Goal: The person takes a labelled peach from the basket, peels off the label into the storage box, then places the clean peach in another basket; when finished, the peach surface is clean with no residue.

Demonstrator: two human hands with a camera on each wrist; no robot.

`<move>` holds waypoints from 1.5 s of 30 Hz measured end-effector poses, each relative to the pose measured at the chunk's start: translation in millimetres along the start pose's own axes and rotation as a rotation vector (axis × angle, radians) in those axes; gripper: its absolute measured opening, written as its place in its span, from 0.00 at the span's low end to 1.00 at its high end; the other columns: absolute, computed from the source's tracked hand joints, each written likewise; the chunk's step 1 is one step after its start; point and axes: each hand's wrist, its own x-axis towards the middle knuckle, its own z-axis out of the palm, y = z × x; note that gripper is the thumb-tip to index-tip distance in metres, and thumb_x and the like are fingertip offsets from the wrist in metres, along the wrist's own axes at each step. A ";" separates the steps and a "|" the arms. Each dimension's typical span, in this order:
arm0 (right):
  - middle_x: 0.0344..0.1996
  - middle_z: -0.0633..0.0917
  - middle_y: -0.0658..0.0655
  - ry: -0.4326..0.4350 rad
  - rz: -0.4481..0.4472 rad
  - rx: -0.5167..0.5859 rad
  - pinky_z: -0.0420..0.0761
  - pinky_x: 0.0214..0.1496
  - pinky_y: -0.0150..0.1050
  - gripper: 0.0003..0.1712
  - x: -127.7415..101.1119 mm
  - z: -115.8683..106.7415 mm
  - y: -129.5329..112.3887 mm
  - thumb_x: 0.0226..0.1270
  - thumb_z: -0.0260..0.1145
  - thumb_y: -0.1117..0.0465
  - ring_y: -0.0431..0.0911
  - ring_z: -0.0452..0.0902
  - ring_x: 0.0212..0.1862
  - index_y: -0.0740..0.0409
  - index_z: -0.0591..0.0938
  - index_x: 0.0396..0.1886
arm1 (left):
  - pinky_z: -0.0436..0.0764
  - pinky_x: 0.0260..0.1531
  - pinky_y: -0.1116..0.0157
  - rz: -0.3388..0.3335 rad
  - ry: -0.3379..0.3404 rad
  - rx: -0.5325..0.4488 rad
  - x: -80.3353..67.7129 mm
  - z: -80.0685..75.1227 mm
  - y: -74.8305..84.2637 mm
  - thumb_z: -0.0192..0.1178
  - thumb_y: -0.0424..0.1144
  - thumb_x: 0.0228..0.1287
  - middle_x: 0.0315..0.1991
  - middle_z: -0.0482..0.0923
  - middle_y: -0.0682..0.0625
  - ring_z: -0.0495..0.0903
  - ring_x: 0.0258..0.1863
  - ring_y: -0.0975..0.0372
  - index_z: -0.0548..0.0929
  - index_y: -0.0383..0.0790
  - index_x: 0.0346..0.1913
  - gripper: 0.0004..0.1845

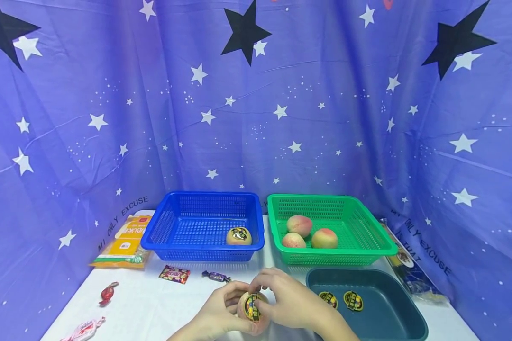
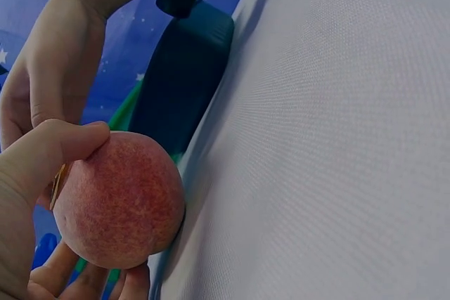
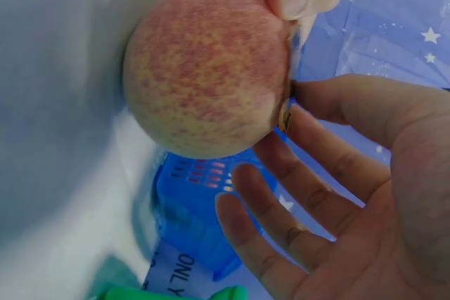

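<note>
A peach [image 2: 126,201] with reddish, speckled skin is held low over the white table by my left hand [image 1: 219,310], its thumb on one side and fingers curled round the other. On the peach's upward face lies a round black-and-gold sticker [image 1: 251,308]. My right hand [image 1: 292,300] pinches the edge of this sticker between thumb and forefinger; its other fingers spread beside the peach in the right wrist view. Two similar stickers [image 1: 353,301] lie in the dark teal tray [image 1: 384,327], just right of my right hand.
A blue basket [image 1: 202,253] at the back holds one stickered peach [image 1: 239,237]. Beside it, a green basket [image 1: 333,259] contains three peaches without visible stickers. Several wrapped candies [image 1: 175,274] lie at the left, near a yellow package [image 1: 125,241]. Another package [image 1: 405,260] leans at the right.
</note>
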 end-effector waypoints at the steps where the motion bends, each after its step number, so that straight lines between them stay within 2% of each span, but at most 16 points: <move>1: 0.47 0.86 0.35 0.003 -0.008 -0.002 0.87 0.59 0.40 0.10 0.7 -0.4 -0.9 0.73 0.76 0.57 0.37 0.81 0.55 0.40 0.89 0.50 | 0.83 0.64 0.75 0.002 0.000 -0.002 0.0 0.4 -0.2 0.82 0.28 0.55 0.65 0.86 0.43 0.86 0.62 0.61 0.80 0.33 0.70 0.38; 7: 0.35 0.83 0.35 -0.006 -0.013 0.070 0.82 0.45 0.30 0.10 5.7 -4.6 -5.0 0.70 0.76 0.64 0.33 0.78 0.41 0.42 0.87 0.41 | 0.82 0.64 0.75 -0.014 0.003 -0.006 -0.2 1.1 0.2 0.83 0.28 0.55 0.65 0.86 0.44 0.85 0.64 0.60 0.81 0.36 0.70 0.37; 11: 0.30 0.81 0.36 -0.002 -0.011 0.123 0.81 0.38 0.27 0.12 5.6 -9.8 -6.8 0.69 0.73 0.68 0.32 0.77 0.35 0.44 0.86 0.36 | 0.83 0.63 0.75 -0.033 0.019 0.020 0.0 0.5 0.5 0.83 0.29 0.55 0.65 0.86 0.46 0.84 0.64 0.59 0.81 0.39 0.70 0.37; 16: 0.27 0.81 0.36 -0.026 -0.011 0.172 0.81 0.34 0.28 0.13 0.2 -21.8 -4.3 0.69 0.73 0.68 0.30 0.76 0.32 0.43 0.87 0.35 | 0.86 0.62 0.72 -0.050 0.039 0.028 1.0 0.3 0.9 0.83 0.27 0.54 0.63 0.86 0.46 0.84 0.63 0.58 0.80 0.35 0.70 0.38; 19: 0.27 0.84 0.38 -0.063 0.003 0.253 0.83 0.35 0.30 0.11 -6.0 -33.4 2.3 0.71 0.75 0.66 0.31 0.79 0.32 0.42 0.89 0.38 | 0.87 0.63 0.69 -0.066 0.049 0.015 1.2 0.3 1.0 0.82 0.26 0.54 0.62 0.86 0.45 0.84 0.63 0.58 0.80 0.33 0.70 0.39; 23: 0.32 0.90 0.47 -0.122 0.044 0.403 0.88 0.39 0.34 0.05 -17.1 -55.3 18.2 0.75 0.75 0.62 0.36 0.85 0.34 0.47 0.91 0.45 | 0.88 0.63 0.66 -0.084 0.051 0.009 1.8 0.9 0.7 0.82 0.26 0.52 0.62 0.86 0.45 0.84 0.63 0.56 0.81 0.34 0.70 0.39; 26: 0.35 0.92 0.54 -0.146 0.078 0.485 0.91 0.40 0.38 0.05 -24.6 -73.5 33.9 0.77 0.74 0.62 0.43 0.89 0.35 0.53 0.90 0.49 | 0.89 0.63 0.64 -0.082 0.053 0.013 2.3 0.9 0.0 0.82 0.26 0.51 0.61 0.87 0.45 0.85 0.63 0.55 0.82 0.36 0.68 0.38; 32: 0.41 0.93 0.63 -0.191 0.129 0.560 0.94 0.43 0.44 0.09 -38.2 -102.0 70.2 0.81 0.71 0.63 0.55 0.92 0.39 0.62 0.88 0.54 | 0.89 0.62 0.65 -0.077 0.061 0.013 2.7 0.3 -0.3 0.83 0.25 0.49 0.61 0.87 0.45 0.85 0.62 0.55 0.82 0.36 0.67 0.39; 39: 0.43 0.91 0.68 -0.275 0.193 0.618 0.93 0.41 0.42 0.10 -57.9 -114.4 115.0 0.84 0.64 0.67 0.49 0.91 0.36 0.69 0.86 0.55 | 0.89 0.63 0.65 -0.077 0.062 0.012 2.7 0.7 0.1 0.83 0.25 0.49 0.61 0.86 0.45 0.85 0.62 0.56 0.82 0.36 0.68 0.39; 45: 0.38 0.91 0.68 -0.355 0.240 0.623 0.90 0.35 0.39 0.12 -74.1 -117.9 139.5 0.82 0.59 0.72 0.44 0.87 0.32 0.74 0.86 0.53 | 0.89 0.63 0.65 -0.085 0.062 0.007 2.6 1.3 -0.1 0.83 0.25 0.50 0.62 0.86 0.45 0.84 0.63 0.55 0.83 0.37 0.68 0.38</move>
